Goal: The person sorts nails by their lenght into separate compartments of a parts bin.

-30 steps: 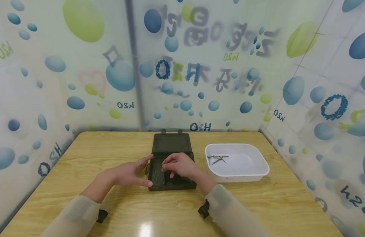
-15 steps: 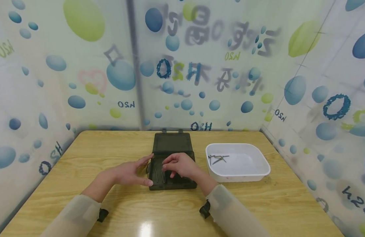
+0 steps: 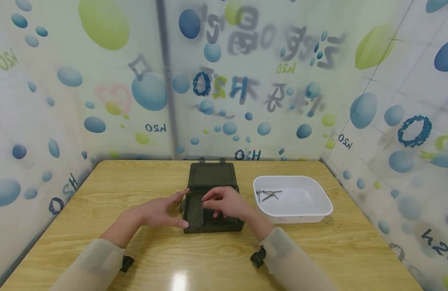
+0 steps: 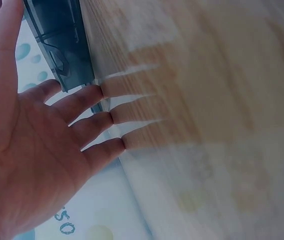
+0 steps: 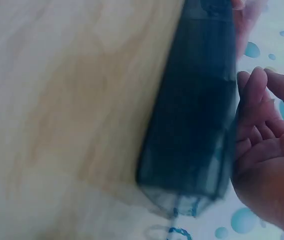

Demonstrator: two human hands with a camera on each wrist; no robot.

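A dark plastic case [image 3: 222,227] lies with its lid [image 3: 212,174] folded back. Two thin nail-like metal pieces [image 3: 193,215] rest in its left compartment. My left hand [image 3: 158,212] stands at the case's left side, thumb at the front corner and forefinger near the hinge end, fingers extended; its palm [image 4: 46,145] shows in the left wrist view. Over the middle of the case is my right hand [image 3: 229,203], loosely bent. In the right wrist view the right thumb and forefinger [image 5: 256,87] come close together, with nothing visible between them.
To the right of the case stands a white plastic tray [image 3: 293,219], with several similar metal pieces [image 3: 269,195] at its left end. Patterned sheets [image 3: 209,101] surround the wooden table [image 3: 162,250] at the back and sides.
My right hand has shifted slightly right, drawing its fingertips away from the metal pieces in the left compartment. My left hand has stayed at the case's side.
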